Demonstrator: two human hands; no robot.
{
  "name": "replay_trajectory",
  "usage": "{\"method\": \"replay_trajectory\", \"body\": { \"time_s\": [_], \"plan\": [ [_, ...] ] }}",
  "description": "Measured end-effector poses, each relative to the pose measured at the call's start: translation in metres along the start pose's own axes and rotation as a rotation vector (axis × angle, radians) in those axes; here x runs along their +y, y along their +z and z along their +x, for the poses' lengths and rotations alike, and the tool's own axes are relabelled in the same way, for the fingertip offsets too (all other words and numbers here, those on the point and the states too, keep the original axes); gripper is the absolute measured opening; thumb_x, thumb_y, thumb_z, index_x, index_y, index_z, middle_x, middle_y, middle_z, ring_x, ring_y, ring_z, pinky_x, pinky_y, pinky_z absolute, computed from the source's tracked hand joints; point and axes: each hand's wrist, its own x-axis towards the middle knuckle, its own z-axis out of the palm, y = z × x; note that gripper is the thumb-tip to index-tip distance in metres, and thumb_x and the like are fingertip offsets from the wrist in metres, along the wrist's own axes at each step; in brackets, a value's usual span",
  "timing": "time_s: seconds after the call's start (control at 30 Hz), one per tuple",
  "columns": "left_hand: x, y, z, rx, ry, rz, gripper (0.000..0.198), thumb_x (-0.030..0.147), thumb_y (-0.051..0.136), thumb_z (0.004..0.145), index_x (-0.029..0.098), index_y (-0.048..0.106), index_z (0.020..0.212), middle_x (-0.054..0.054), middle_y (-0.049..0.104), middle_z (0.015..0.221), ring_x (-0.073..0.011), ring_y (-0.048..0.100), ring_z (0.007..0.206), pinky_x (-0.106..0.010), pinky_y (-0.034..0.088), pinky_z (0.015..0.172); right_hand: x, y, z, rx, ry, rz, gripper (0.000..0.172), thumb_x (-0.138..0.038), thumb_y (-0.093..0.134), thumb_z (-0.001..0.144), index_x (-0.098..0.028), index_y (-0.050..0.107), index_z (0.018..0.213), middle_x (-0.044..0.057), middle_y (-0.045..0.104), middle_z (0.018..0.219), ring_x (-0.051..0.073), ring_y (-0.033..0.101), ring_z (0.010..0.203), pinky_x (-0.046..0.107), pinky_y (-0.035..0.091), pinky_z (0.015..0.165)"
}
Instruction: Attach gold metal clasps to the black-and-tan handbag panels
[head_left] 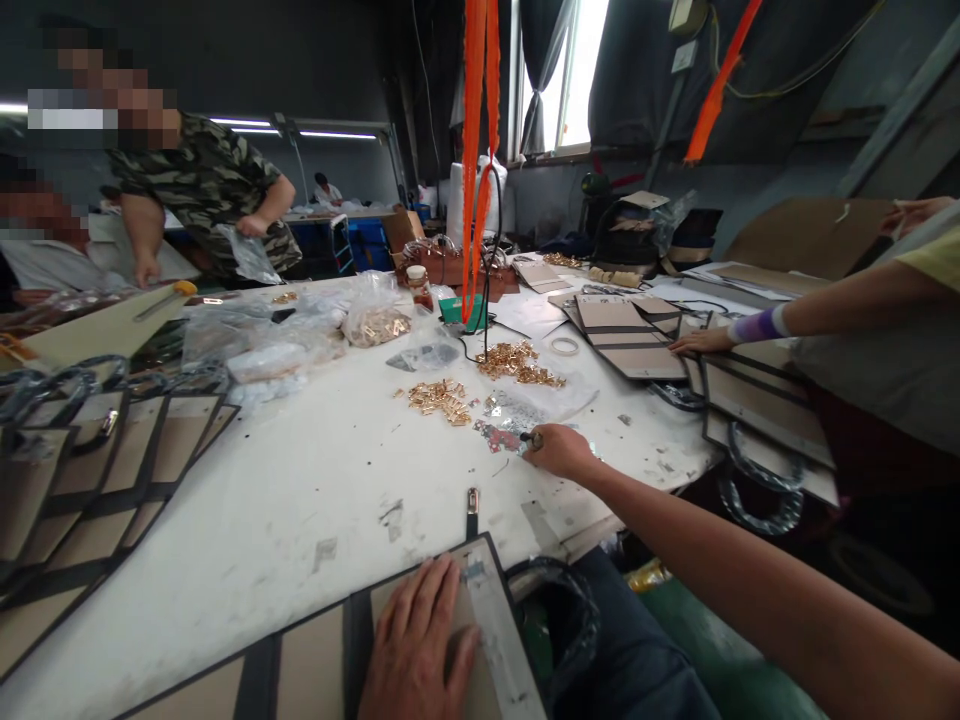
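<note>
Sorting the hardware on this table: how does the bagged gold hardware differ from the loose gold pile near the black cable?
The bagged gold hardware sits inside a clear plastic bag, bunched into a mound; the loose gold pile lies bare on the white table, spread flat and scattered. The bag lies farther from the right hand, toward the left; the loose pile is nearer it. Both are small shiny gold metal pieces.

We count two heaps of gold metal fittings (480, 385) beyond our right hand (559, 450), one clear bag of fittings (375, 318), and two orange straps (478, 150).
</note>
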Motion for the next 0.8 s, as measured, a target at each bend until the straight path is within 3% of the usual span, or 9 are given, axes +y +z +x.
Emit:
{"method": "replay_trajectory", "body": {
  "time_s": [0.33, 0.53, 0.67, 0.8],
  "plan": [
    [0.017, -0.016, 0.004, -0.235, -0.173, -0.185, 0.056, 0.038, 0.055, 0.104, 0.018, 0.050, 0.156, -0.009, 0.056, 0.158, -0.0291, 0.049, 0.145, -0.048, 0.039, 0.121, 0.014, -0.007, 0.000, -0.005, 0.004, 0.290, 0.023, -0.033, 0.071, 0.085, -0.013, 0.075, 0.096, 0.005, 0.072, 0.074, 0.017, 0.065, 0.066, 0.025, 0.043, 0.058],
    [0.020, -0.019, 0.005, -0.240, -0.204, -0.217, 0.058, 0.037, 0.057, 0.102, 0.022, 0.048, 0.158, -0.008, 0.055, 0.159, -0.0282, 0.047, 0.147, -0.048, 0.036, 0.124, 0.010, -0.013, -0.005, 0.003, -0.014, 0.405, 0.034, -0.030, 0.077, 0.080, -0.012, 0.076, 0.108, 0.002, 0.070, 0.068, 0.017, 0.067, 0.063, 0.024, 0.047, 0.058],
    [0.019, -0.017, 0.004, -0.240, -0.194, -0.217, 0.058, 0.038, 0.058, 0.102, 0.021, 0.049, 0.157, -0.008, 0.055, 0.160, -0.0282, 0.047, 0.147, -0.048, 0.036, 0.124, 0.008, -0.020, -0.008, 0.062, -0.003, 0.378, 0.022, -0.028, 0.077, 0.079, -0.014, 0.077, 0.096, 0.001, 0.067, 0.061, 0.017, 0.065, 0.060, 0.024, 0.044, 0.055],
    [0.018, -0.014, 0.002, -0.215, -0.191, -0.207, 0.056, 0.038, 0.056, 0.104, 0.021, 0.050, 0.156, -0.008, 0.055, 0.160, -0.0284, 0.048, 0.146, -0.048, 0.037, 0.123, 0.007, -0.031, -0.017, 0.041, 0.005, 0.398, 0.016, -0.025, 0.075, 0.080, -0.015, 0.077, 0.092, 0.002, 0.067, 0.060, 0.017, 0.064, 0.059, 0.023, 0.042, 0.053]
  ]
}}
